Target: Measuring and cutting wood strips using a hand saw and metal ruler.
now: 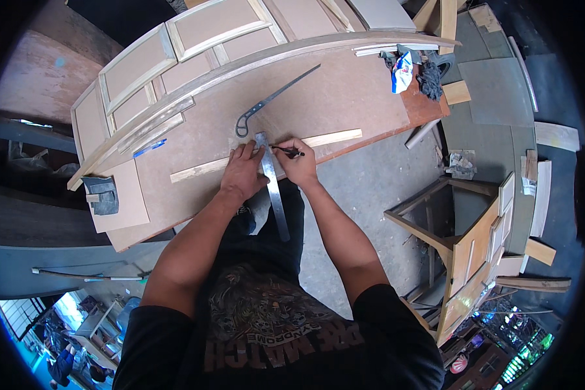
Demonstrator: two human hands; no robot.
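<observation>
A metal ruler (276, 201) lies across a pale wooden strip (198, 170) at the near edge of the workbench, its lower end sticking out past the edge toward my body. My left hand (242, 170) holds the ruler against the strip, fingers on the wood and thumb by the ruler's side. Between the fingers of my right hand (297, 161) is a dark pen (287, 150), its tip at the strip just right of the ruler. A handsaw (266, 104) with a narrow blade and dark looped handle rests beyond my hands.
Panelled door frames (140, 71) and a long wooden batten (253, 57) line the bench's (344, 84) far side. A blue pen-like item (149, 149) lies at left; a crumpled packet (402, 73) and dark cloth (430, 81) at far right. A wooden frame (458, 260) stands on the right.
</observation>
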